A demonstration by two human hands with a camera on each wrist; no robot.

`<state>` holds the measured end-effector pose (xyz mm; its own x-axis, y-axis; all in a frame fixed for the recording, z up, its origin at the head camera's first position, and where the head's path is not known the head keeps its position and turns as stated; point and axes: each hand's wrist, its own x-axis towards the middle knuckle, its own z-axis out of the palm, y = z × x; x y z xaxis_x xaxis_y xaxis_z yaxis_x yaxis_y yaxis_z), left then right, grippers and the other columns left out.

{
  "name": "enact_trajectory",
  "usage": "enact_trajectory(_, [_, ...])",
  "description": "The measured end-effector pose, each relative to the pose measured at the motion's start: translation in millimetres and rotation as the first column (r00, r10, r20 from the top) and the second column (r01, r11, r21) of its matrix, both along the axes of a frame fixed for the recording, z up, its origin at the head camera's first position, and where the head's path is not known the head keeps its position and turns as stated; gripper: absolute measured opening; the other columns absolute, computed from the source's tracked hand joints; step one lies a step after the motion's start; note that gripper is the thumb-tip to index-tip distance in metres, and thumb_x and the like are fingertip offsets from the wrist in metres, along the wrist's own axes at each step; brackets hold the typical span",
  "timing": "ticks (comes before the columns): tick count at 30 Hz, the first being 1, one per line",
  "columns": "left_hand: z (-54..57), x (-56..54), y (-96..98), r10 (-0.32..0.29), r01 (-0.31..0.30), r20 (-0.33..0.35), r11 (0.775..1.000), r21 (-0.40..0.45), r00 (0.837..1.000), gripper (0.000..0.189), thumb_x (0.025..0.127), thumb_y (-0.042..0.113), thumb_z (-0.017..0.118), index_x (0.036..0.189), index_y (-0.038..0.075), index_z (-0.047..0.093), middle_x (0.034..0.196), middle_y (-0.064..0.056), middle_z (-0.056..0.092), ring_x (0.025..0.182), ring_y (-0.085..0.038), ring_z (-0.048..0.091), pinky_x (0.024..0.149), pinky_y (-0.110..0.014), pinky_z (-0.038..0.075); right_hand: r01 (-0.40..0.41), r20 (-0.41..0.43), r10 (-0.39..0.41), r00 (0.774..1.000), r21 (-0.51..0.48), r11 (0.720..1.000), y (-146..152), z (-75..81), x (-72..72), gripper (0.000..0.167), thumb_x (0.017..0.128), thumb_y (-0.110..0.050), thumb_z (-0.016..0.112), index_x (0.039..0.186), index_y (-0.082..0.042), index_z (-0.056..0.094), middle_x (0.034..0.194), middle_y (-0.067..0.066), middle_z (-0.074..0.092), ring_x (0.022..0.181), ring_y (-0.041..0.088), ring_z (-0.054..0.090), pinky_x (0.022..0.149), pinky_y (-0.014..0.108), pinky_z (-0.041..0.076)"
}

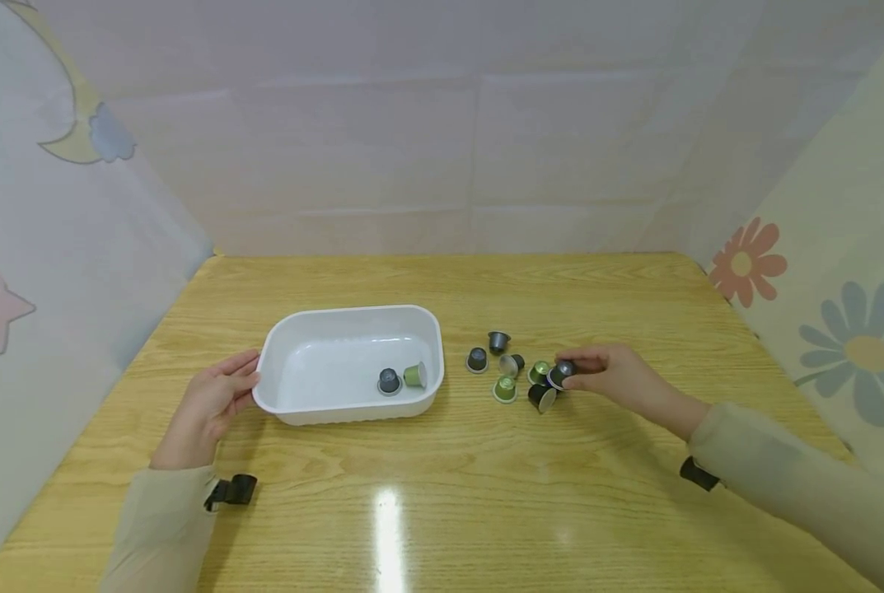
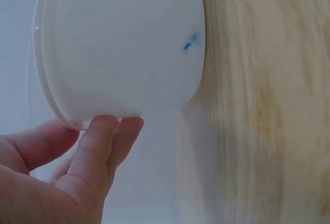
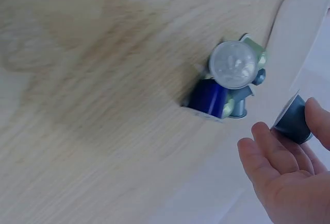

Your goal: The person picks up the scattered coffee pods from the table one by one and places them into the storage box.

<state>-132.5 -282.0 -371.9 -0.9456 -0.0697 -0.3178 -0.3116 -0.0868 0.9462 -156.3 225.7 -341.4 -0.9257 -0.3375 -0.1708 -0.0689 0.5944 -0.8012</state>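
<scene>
The right hand [image 1: 619,375] has thumb and fingers clamped on a dark capsule [image 1: 563,375], right of the frame's middle; in the right wrist view that capsule is tilted and apart from the blue capsule [image 3: 206,99] and its neighbours; the left hand [image 1: 208,403] grips the rim of the white tub [image 1: 323,371] at its left end, thumb on one side and fingertips against the outer wall. The tub stands left of centre on the desk [image 1: 323,502]; near its lower right corner lie a gray capsule [image 1: 389,380], lid down, and a green capsule [image 1: 415,375] on its side.

The dark capsule could slip, since the grip looks light and its sides taper; a low sweep of the right hand could knock the black capsule [image 1: 541,398], tipped on its side, and set it rolling across the desk; the loose capsules sit close together, so one nudge may scatter several; a tug or downward push by the left hand could slide or tilt the tub, and the green capsule would probably roll first; a drop from high up might bounce off the rim.
</scene>
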Motion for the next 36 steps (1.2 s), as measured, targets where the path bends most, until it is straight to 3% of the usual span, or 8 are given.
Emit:
enact_trajectory(5, [1.0,-0.9,0.1,0.016,-0.016,-0.006,0.999,0.037,1.0,0.061,0.098,-0.004,0.048,0.152,-0.006,0.018,0.117,0.01,0.063,0.089,0.007,0.061,0.077,-0.018,0.053,0.003,0.036,-0.003,0.999,-0.008,1.0,-13,7.2,-7.8,0.051,0.091,-0.015,0.07,0.136,0.005,0.053,0.129,0.022,0.059,0.116,0.033,0.058,0.088,0.035,0.053])
enact_trajectory(10, [1.9,-2.3,1.3,0.04,-0.04,0.006,0.997,0.061,0.999,0.062,0.097,-0.008,0.049,0.151,-0.006,0.018,0.096,0.018,0.064,0.084,0.005,0.063,0.073,-0.02,0.054,-0.023,0.032,0.024,0.999,-0.033,0.999,-31,13.3,-13.7,0.051,0.092,-0.014,0.069,0.137,0.003,0.052,0.13,0.021,0.059,0.117,0.032,0.058,0.09,0.038,0.052])
enact_trajectory(13, [2.0,-2.1,1.6,0.042,-0.042,0.011,0.998,0.049,0.999,0.062,0.097,-0.007,0.049,0.152,-0.006,0.018,0.105,0.015,0.064,0.084,0.005,0.062,0.073,-0.02,0.054,-0.05,0.024,0.051,0.998,-0.06,0.997,-40,14.9,-16.1,0.05,0.092,-0.012,0.068,0.137,0.005,0.052,0.13,0.022,0.058,0.118,0.033,0.057,0.091,0.04,0.052])
enact_trajectory(15, [2.0,-2.1,1.9,0.037,-0.037,0.015,0.999,0.032,0.999,0.062,0.098,-0.007,0.048,0.152,-0.005,0.018,0.127,0.002,0.06,0.085,0.006,0.061,0.074,-0.02,0.054,-0.058,0.029,0.061,0.998,-0.081,0.995,-46,14.9,-17.3,0.05,0.092,-0.01,0.068,0.137,0.005,0.052,0.129,0.023,0.058,0.118,0.034,0.057,0.091,0.042,0.051])
enact_trajectory(18, [2.3,-2.0,3.0,0.02,-0.02,0.015,1.0,-0.005,1.0,0.06,0.099,-0.004,0.046,0.152,-0.005,0.018,0.152,-0.015,0.03,0.086,0.009,0.059,0.077,-0.018,0.053,-0.065,0.03,0.068,0.997,-0.087,0.994,-53,14.7,-18.7,0.05,0.092,-0.01,0.068,0.137,0.005,0.052,0.129,0.024,0.058,0.117,0.034,0.057,0.091,0.042,0.051])
enact_trajectory(21, [2.4,-1.8,3.8,0.014,-0.013,0.01,1.0,-0.021,1.0,0.059,0.1,-0.003,0.045,0.152,-0.005,0.018,0.155,-0.022,0.015,0.087,0.011,0.058,0.078,-0.017,0.052,-0.074,0.022,0.077,0.997,-0.093,0.993,-61,13.6,-20.7,0.049,0.092,-0.009,0.068,0.137,0.004,0.052,0.129,0.022,0.058,0.118,0.033,0.057,0.091,0.038,0.052])
enact_trajectory(28, [0.2,-1.6,4.5,0.003,-0.003,0.003,0.999,-0.045,1.0,0.058,0.101,-0.002,0.044,0.152,-0.005,0.018,0.156,-0.022,0.016,0.091,0.011,0.056,0.079,-0.016,0.051,-0.101,-0.016,0.099,0.995,-0.13,0.986,-82,10.1,-24.2,0.046,0.091,-0.006,0.069,0.132,0.007,0.056,0.126,0.022,0.061,0.116,0.032,0.059,0.087,0.033,0.053])
enact_trajectory(36, [0.4,-1.5,4.6,-0.002,0.001,-0.011,0.999,-0.039,1.0,0.058,0.1,-0.003,0.044,0.152,-0.006,0.017,0.155,-0.022,0.015,0.091,0.011,0.056,0.078,-0.016,0.052,-0.059,0.04,0.066,0.997,-0.167,0.984,-104,9.9,-30.6,0.047,0.09,-0.007,0.069,0.134,0.004,0.055,0.125,0.018,0.062,0.116,0.029,0.059,0.092,0.036,0.051])
